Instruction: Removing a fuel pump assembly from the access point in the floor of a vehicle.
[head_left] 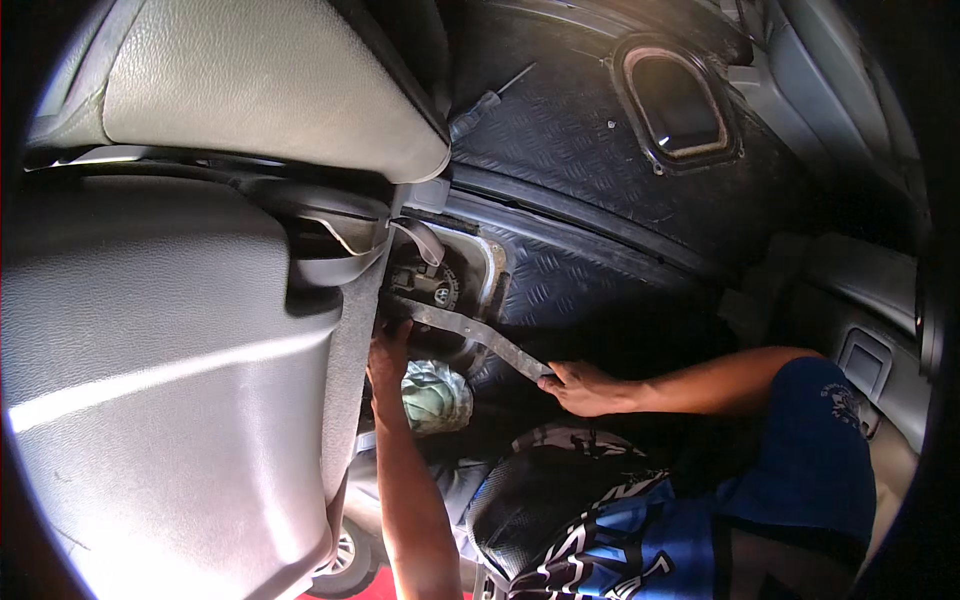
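A long, flat, bent metal bar (467, 328) slants across the floor opening (494, 268) beside the seat. Its near right end is in my right hand (588, 389), which is closed with the thumb along the metal. My left hand (388, 355) is at the bar's other end, by the seat edge. Its fingers curl against the bar, partly lost in shadow. Just beyond the bar, a round dark cap (443, 292) with a ribbed rim sits inside the opening. A grey strap-like piece (420, 240) hangs over the opening's far left corner.
A pale green crumpled cloth (436, 398) lies close to my left forearm. Large grey seats (170, 330) crowd the left side. Farther off, a screwdriver (488, 108) and an oval frame (676, 100) lie on the textured black floor mat (550, 140). A raised sill (570, 220) crosses the floor.
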